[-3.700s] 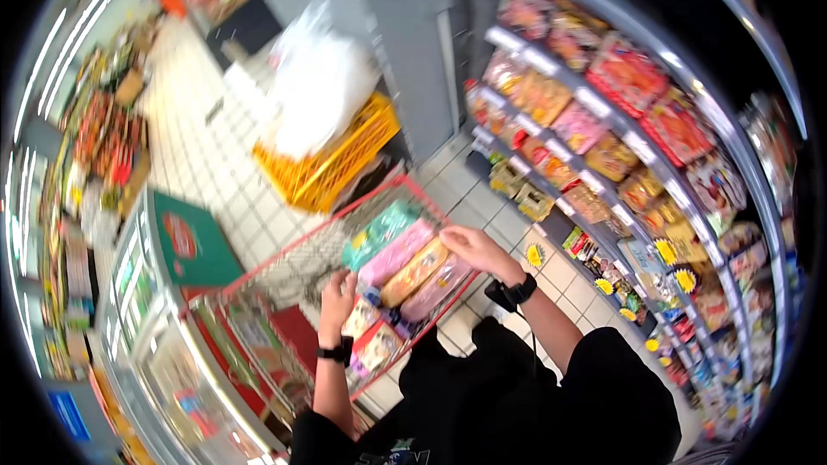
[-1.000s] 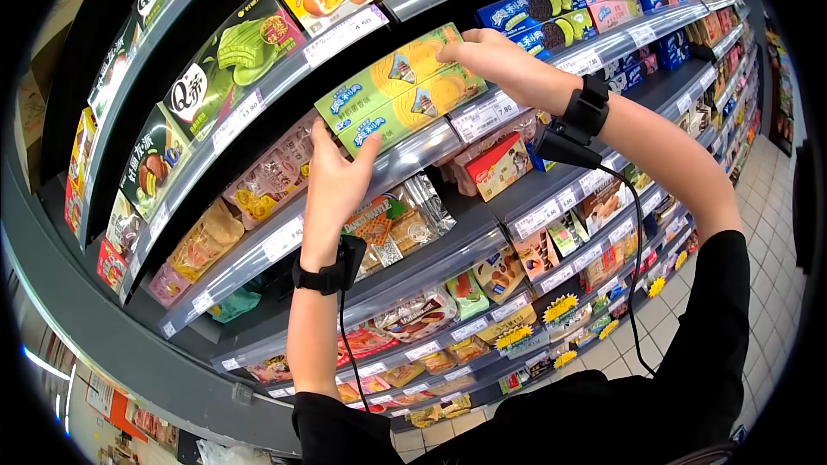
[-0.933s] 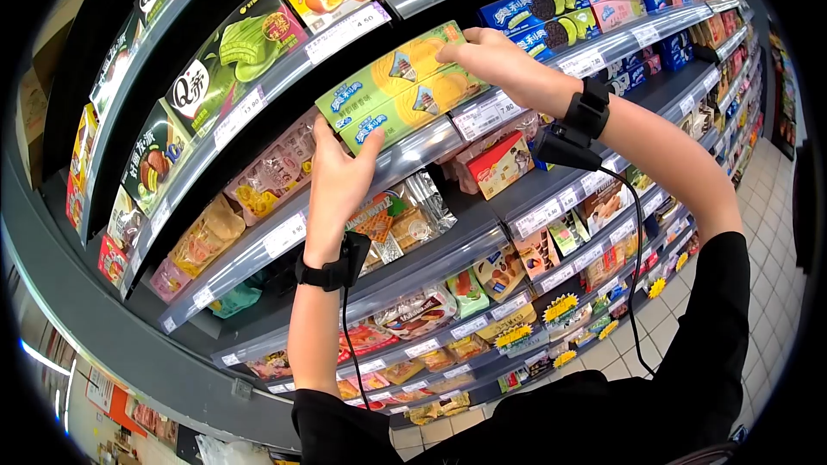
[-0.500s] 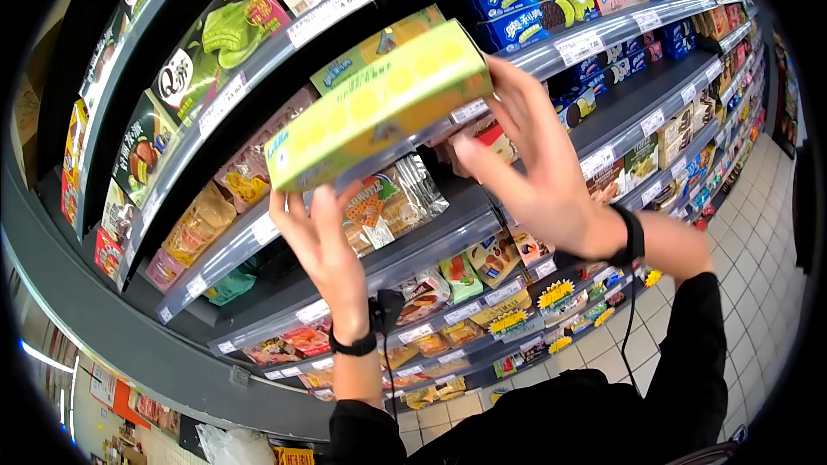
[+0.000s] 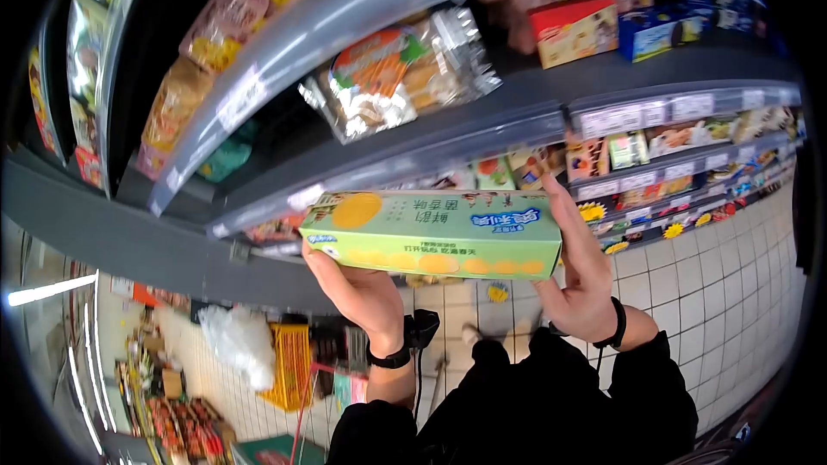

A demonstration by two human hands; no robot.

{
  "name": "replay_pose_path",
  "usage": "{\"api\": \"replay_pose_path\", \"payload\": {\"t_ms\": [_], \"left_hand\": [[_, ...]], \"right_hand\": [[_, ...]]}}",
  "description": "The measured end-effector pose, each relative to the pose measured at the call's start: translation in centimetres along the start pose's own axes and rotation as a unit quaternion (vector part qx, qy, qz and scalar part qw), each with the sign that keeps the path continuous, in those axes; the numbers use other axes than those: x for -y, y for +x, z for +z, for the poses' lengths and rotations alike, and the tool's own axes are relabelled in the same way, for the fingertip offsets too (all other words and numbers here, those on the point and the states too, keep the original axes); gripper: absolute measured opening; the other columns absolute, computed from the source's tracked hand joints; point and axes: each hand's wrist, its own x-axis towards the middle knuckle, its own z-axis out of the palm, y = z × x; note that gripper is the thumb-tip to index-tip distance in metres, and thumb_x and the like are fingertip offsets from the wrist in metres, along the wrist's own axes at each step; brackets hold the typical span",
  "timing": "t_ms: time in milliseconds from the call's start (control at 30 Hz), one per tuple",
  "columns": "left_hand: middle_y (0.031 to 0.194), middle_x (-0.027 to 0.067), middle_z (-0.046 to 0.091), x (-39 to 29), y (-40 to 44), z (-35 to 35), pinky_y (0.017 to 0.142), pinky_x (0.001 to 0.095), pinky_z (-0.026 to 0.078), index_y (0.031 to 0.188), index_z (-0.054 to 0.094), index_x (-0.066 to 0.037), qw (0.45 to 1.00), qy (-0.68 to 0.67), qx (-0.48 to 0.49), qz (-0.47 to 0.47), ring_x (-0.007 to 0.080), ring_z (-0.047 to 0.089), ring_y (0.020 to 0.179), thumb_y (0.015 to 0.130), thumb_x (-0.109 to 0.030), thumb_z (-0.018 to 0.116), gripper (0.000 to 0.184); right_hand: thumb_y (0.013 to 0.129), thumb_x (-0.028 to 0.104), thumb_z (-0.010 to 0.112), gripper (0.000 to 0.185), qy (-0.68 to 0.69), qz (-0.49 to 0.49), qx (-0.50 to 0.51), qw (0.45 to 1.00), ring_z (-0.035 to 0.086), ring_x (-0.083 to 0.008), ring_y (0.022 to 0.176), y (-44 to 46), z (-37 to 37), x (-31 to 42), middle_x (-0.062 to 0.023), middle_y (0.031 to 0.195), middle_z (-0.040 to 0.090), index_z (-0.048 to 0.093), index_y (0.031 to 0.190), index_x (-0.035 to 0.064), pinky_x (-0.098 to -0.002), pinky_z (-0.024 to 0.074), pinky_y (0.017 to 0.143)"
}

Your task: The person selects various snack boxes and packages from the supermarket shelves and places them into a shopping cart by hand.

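A long pale-green snack box (image 5: 431,234) is held level between my two hands, below the shelf fronts. Its printing is upside down to me, with round yellow pictures along the near side. My left hand (image 5: 366,297) grips the left end, thumb along the near side. At the other end, my right hand (image 5: 586,267) is closed on the box, its fingers reaching up behind the corner. The box hides part of the lower shelves.
Beyond the box, a shelf (image 5: 525,90) holds a silver-ended cracker packet (image 5: 401,77), a red-and-yellow box (image 5: 575,30) and a blue box (image 5: 659,33). A yellow basket (image 5: 289,366) and a white plastic bag (image 5: 237,344) are at lower left. Tiled floor (image 5: 689,293) lies right.
The box has come down from the upper shelves and turned from slanted to nearly level, showing another printed face. Both hands keep hold of its ends. My view has tilted downward.
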Motion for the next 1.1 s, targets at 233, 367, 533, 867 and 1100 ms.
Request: {"api": "replay_pose_path", "payload": {"t_ms": [233,367,533,867,1100], "left_hand": [[0.124,0.0128,0.055,-3.6,-4.6,-11.9,0.098,0.0362,0.043,0.131,0.043,0.001,0.994,0.084,-0.060,0.024,0.0217,0.055,0.113,0.101,-0.041,0.040,0.051],[0.132,0.0171,0.052,-7.5,-9.2,-18.2,0.099,0.0370,0.045,0.130,0.044,0.003,0.982,0.156,-0.082,0.063,0.0245,0.054,0.117,0.100,-0.034,0.045,0.047],[0.124,0.0130,0.056,-16.1,-19.6,-27.4,0.095,0.0318,0.045,0.131,0.045,0.003,0.970,0.213,-0.120,-0.016,0.0196,0.055,0.111,0.096,-0.026,0.055,0.046],[0.090,0.0086,0.063,-24.3,-42.6,-43.0,0.058,0.0262,0.051,0.130,0.042,0.000,0.903,0.180,-0.236,-0.311,0.0125,0.063,0.075,0.086,-0.031,0.074,0.063],[0.095,0.0104,0.066,-26.2,-52.3,-47.9,0.070,0.0304,0.052,0.117,0.055,0.000,0.904,0.239,-0.211,-0.286,0.0145,0.062,0.076,0.079,-0.033,0.080,0.056]], "right_hand": [[0.072,0.004,0.078,0.056,0.094,0.093,0.126,0.983,0.061,-0.0301,0.113,-3.8,5.3,0.5,-0.0186,0.125,0.060,0.058,0.124,-0.0015,-0.0349,0.0469,0.096],[0.073,0.013,0.084,0.061,0.172,0.140,0.212,0.952,0.062,-0.0236,0.109,-7.4,8.8,3.9,-0.0144,0.117,0.064,0.055,0.125,-0.0020,-0.0347,0.0468,0.096],[0.082,0.007,0.075,0.051,0.283,0.264,0.299,0.872,0.059,-0.0139,0.103,-14.6,15.3,11.1,-0.0079,0.111,0.061,0.051,0.125,-0.0025,-0.0304,0.0464,0.093],[0.091,0.019,0.068,0.039,0.175,0.296,0.503,0.793,0.058,-0.0076,0.091,-32.3,27.7,19.1,-0.0050,0.101,0.062,0.054,0.122,-0.0004,-0.0236,0.0479,0.078],[0.087,0.030,0.072,0.056,0.057,0.294,0.613,0.731,0.057,-0.0086,0.089,-38.7,32.3,20.2,-0.0069,0.100,0.063,0.055,0.128,-0.0041,-0.0238,0.0468,0.075]]}}
